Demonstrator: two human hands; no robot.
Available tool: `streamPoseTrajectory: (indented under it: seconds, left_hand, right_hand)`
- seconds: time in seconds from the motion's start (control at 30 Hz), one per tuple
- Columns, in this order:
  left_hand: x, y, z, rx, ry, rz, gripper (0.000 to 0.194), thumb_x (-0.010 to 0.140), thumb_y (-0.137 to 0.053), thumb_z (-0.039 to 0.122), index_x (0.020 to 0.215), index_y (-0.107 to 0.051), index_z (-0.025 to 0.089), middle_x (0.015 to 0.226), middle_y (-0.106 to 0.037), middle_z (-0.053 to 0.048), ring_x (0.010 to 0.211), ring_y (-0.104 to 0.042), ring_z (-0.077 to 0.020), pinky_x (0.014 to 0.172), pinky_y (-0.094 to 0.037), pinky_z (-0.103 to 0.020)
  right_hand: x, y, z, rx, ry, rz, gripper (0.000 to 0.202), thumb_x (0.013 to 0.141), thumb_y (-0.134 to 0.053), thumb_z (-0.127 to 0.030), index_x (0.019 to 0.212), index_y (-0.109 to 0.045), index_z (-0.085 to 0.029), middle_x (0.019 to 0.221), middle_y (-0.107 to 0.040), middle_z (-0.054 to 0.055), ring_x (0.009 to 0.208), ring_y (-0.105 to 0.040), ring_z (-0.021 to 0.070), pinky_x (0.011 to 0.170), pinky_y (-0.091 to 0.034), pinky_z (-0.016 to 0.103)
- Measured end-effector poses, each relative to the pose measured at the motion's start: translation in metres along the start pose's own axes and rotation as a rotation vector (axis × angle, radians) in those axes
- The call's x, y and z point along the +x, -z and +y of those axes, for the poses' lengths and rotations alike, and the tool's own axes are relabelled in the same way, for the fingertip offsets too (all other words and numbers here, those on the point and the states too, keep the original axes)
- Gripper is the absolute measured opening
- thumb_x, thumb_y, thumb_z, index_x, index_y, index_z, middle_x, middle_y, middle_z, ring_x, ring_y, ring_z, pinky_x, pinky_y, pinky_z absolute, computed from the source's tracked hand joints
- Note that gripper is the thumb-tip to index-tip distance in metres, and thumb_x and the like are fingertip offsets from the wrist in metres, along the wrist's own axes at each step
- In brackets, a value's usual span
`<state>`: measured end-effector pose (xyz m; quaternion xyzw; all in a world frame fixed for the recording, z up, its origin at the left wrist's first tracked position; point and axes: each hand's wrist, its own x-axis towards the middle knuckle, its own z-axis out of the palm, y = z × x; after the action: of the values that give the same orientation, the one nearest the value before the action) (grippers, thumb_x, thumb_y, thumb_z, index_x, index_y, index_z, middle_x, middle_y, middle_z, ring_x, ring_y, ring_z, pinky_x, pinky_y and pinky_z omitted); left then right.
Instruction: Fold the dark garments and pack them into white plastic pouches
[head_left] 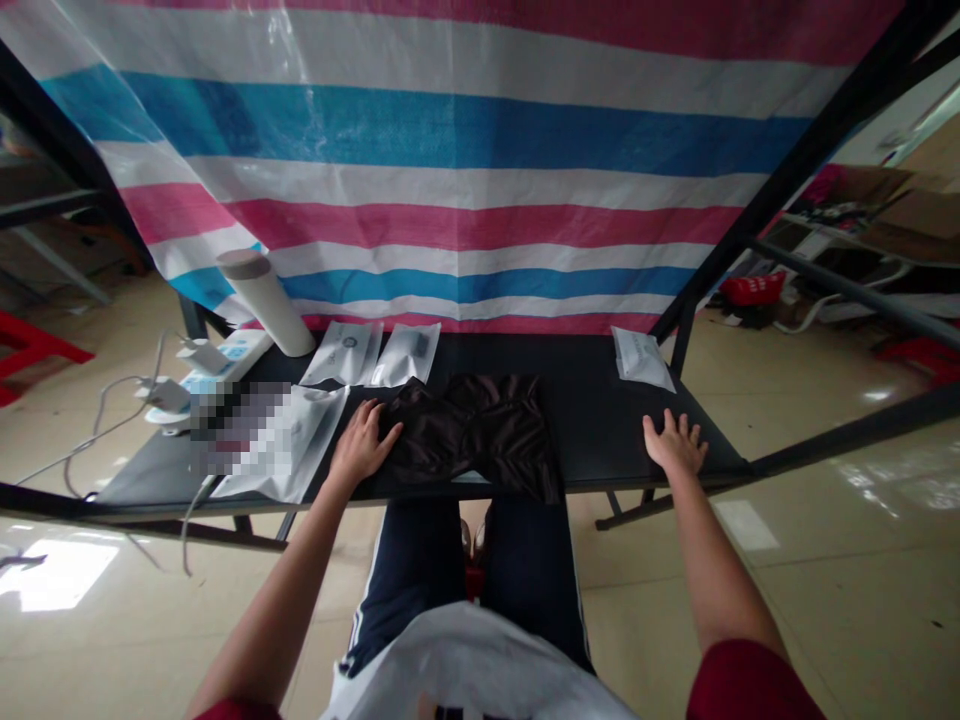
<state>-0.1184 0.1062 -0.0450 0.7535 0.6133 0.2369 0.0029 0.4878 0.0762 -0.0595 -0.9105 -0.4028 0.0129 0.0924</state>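
A dark brown, shiny, crumpled cloth [472,430] lies on the black table [592,420], its lower right part reaching the front edge. My left hand [364,442] rests on the table at the cloth's left side, fingers spread. Well to the right of the cloth, my right hand [676,445] lies on the table with its fingers spread and nothing in it. A white packet [643,359] lies just beyond that hand. Left of my left hand is a larger white plastic bag [289,450], partly blurred out.
Two white packets [343,353] [406,355] lie at the back left, beside a white bottle [270,305]. A power strip [232,355] with plugs and cables sits at the left end. A striped sheet [457,180] hangs behind, between dark metal posts.
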Motion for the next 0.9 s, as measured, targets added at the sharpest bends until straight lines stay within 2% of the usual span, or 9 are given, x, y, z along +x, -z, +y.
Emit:
streamPoseTrajectory:
  seconds: [0.37,0.53,0.9]
  left_hand:
    - [-0.0007,0.004,0.0031,0.017,0.012,-0.028,0.061,0.092,-0.04,0.058,0.132,-0.048,0.012,0.142,-0.048,-0.019,0.137,-0.041,-0.0346,0.111,-0.038,-0.049]
    - [-0.0002,0.0018,0.0,0.047,0.008,-0.048,0.065,0.092,-0.038,0.058,0.132,-0.047,0.008,0.143,-0.047,-0.021,0.137,-0.04,-0.035,0.113,-0.036,-0.046]
    - [0.0002,0.0034,0.0021,0.056,0.011,-0.045,0.062,0.092,-0.038,0.057,0.131,-0.048,0.01,0.141,-0.048,-0.019,0.133,-0.045,-0.0335,0.111,-0.038,-0.045]
  right_hand:
    - [-0.0054,0.0013,-0.0028,-0.02,0.006,0.0,0.078,0.091,-0.02,-0.066,0.153,-0.03,-0.02,0.161,-0.023,0.013,0.147,-0.017,0.0374,0.114,-0.017,0.06]
    - [-0.0061,0.0024,-0.0034,-0.028,0.015,-0.015,0.078,0.092,-0.019,-0.065,0.154,-0.028,-0.02,0.161,-0.023,0.013,0.147,-0.017,0.0375,0.114,-0.017,0.06]
    - [-0.0057,0.0003,-0.0019,-0.031,0.014,-0.012,0.078,0.092,-0.018,-0.066,0.154,-0.027,-0.02,0.161,-0.022,0.012,0.147,-0.017,0.0377,0.115,-0.016,0.06]
